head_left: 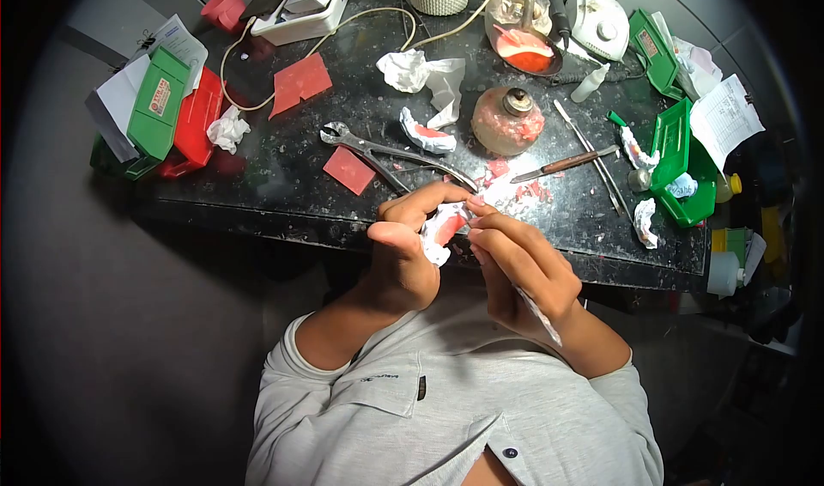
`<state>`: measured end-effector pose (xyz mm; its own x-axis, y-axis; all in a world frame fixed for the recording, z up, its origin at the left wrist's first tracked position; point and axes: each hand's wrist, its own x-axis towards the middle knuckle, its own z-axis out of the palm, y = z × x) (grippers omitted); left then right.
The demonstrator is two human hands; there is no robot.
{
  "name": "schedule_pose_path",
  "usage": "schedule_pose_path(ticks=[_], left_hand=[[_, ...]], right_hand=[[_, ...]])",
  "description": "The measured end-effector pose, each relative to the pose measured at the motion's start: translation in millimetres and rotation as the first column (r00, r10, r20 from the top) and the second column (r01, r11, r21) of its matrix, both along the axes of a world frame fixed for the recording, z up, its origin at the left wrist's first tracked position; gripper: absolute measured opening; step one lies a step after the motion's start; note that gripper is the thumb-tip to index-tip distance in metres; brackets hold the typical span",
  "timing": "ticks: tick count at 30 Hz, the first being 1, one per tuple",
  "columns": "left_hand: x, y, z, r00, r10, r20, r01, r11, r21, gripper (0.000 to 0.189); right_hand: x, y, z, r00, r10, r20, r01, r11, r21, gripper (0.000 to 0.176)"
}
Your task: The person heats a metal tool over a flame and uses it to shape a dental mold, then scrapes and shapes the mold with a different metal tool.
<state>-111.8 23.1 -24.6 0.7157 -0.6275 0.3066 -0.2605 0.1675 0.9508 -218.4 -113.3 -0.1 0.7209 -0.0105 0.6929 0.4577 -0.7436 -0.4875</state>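
My left hand (408,250) holds a white dental cast (436,250) with pink wax on it, just over the front edge of the black bench (257,215). In my right hand (528,271) is a slim tool (539,316), its lower end sticking out below the palm. The fingertips of both hands meet at the cast's right side, and the tool's working tip is hidden there. Beyond the hands lie metal pliers (386,151), a pink wax sheet (349,171), a wooden-handled knife (564,166) and pink wax scraps (528,191).
A glass burner (508,121) stands behind the knife. Another cast (427,134) and crumpled tissue (405,71) lie behind the pliers. Green boxes (671,147) and two casts are at the right; green and red boxes (196,121) are at the left. A pan of red wax (525,52) sits farther back.
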Motion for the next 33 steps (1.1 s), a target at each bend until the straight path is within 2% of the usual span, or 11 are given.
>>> schedule_pose_path(ticks=[2, 6, 9, 12, 14, 17, 24, 26, 29, 31, 33], left_hand=[[-0.9, 3.6, 5.8, 0.997, -0.039, -0.061, 0.046, 0.991, 0.127, 0.13], [-1.9, 3.2, 6.3, 0.997, -0.037, -0.067, 0.045, 0.991, 0.124, 0.131], [-3.6, 0.5, 8.4, 0.998, 0.013, -0.056, -0.006, 0.993, 0.116, 0.131], [-2.4, 2.7, 3.8, 1.0, -0.007, -0.024, 0.011, 0.982, 0.188, 0.133], [0.4, 0.3, -1.4, 1.0, -0.002, 0.029, 0.002, 1.0, 0.0, 0.12], [-3.0, 3.2, 8.4, 0.998, 0.01, -0.068, -0.001, 0.992, 0.124, 0.136], [0.4, 8.6, 0.4, 0.992, -0.032, -0.122, 0.041, 0.996, 0.073, 0.138], [0.3, 5.2, 1.0, 0.998, 0.0, -0.068, -0.001, 1.0, -0.01, 0.129], [1.3, 10.9, 0.3, 0.989, -0.037, -0.144, 0.048, 0.996, 0.073, 0.137], [3.1, 10.7, -3.1, 0.991, -0.033, -0.13, 0.038, 0.999, 0.036, 0.134], [3.4, 10.7, -2.3, 0.992, -0.03, -0.119, 0.03, 1.0, -0.001, 0.132]], right_hand=[[1.5, -1.4, -4.5, 1.0, 0.02, 0.02, -0.02, 1.0, -0.024, 0.026], [1.7, -1.5, -2.9, 0.998, 0.067, 0.009, -0.067, 0.997, 0.025, 0.025], [0.5, -0.3, -4.1, 0.999, -0.018, -0.035, 0.02, 0.997, 0.073, 0.025], [1.1, 0.3, -5.8, 0.998, 0.061, -0.002, -0.061, 0.998, -0.024, 0.025], [3.8, -0.3, -5.6, 0.999, 0.048, 0.024, -0.049, 0.998, 0.033, 0.023], [5.5, 0.2, -6.9, 0.999, 0.007, 0.037, -0.011, 0.995, 0.103, 0.019], [6.3, -0.7, -10.9, 0.987, 0.154, 0.037, -0.154, 0.988, 0.004, 0.018], [6.9, -0.2, -6.8, 0.996, 0.087, 0.03, -0.09, 0.989, 0.122, 0.019], [6.3, 1.3, -9.0, 0.996, 0.085, 0.014, -0.086, 0.994, 0.069, 0.018], [5.9, -4.4, -9.7, 0.987, 0.16, 0.024, -0.161, 0.986, 0.035, 0.017], [3.8, -6.7, -2.8, 0.971, 0.227, -0.073, -0.214, 0.965, 0.153, 0.021]])
